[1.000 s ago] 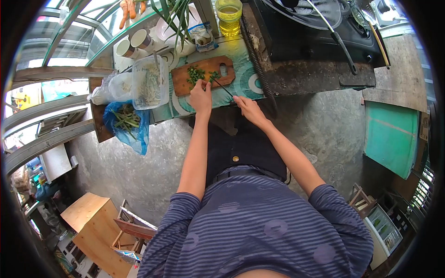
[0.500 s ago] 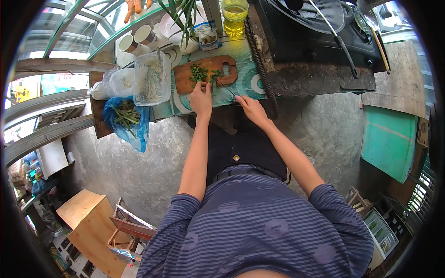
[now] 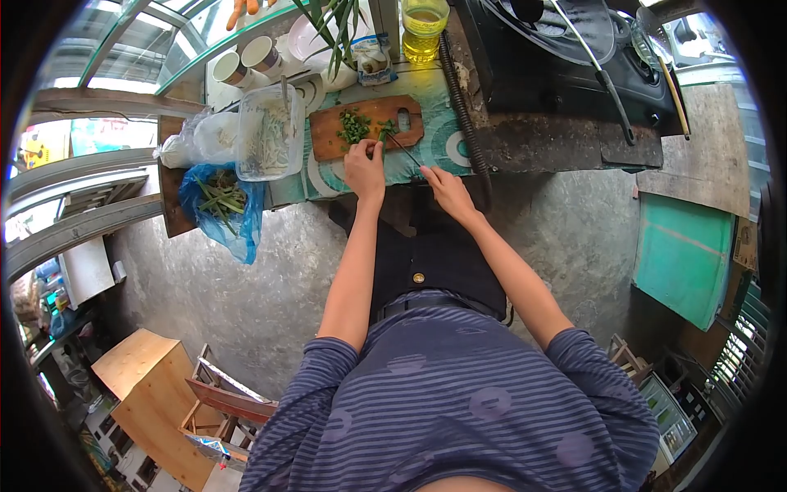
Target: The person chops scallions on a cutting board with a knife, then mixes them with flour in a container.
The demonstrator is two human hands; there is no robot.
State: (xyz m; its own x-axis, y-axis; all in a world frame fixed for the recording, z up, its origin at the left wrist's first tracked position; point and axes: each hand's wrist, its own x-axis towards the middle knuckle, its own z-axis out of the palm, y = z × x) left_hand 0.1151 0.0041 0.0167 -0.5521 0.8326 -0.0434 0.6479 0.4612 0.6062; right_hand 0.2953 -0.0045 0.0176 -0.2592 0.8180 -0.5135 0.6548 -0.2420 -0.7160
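A wooden cutting board [image 3: 326, 135] with a handle hole lies on the green patterned table cover. Chopped green leaves [image 3: 353, 126] are heaped on its middle, with more green pieces [image 3: 386, 129] near the hole. My left hand [image 3: 365, 164] is at the board's front edge, its fingers pinched on greens that are mostly hidden. Held in my right hand [image 3: 448, 190], to the right, is a thin knife [image 3: 405, 151]; its blade points up and left to the greens near the hole. The fingers of my right hand are wrapped round the handle.
Left of the board stand a clear plastic tub [image 3: 268, 135] and a blue bag [image 3: 221, 209] of green stalks. Behind are paper cups [image 3: 261, 54], a small packet [image 3: 373, 59] and a jug of yellow liquid [image 3: 422, 33]. A black stove [image 3: 566, 82] and a ribbed hose [image 3: 465, 115] are at the right.
My left hand has shifted slightly right and its fingers have drawn in closer. The green stalk that showed below its fingertips is no longer visible. The view has shifted slightly.
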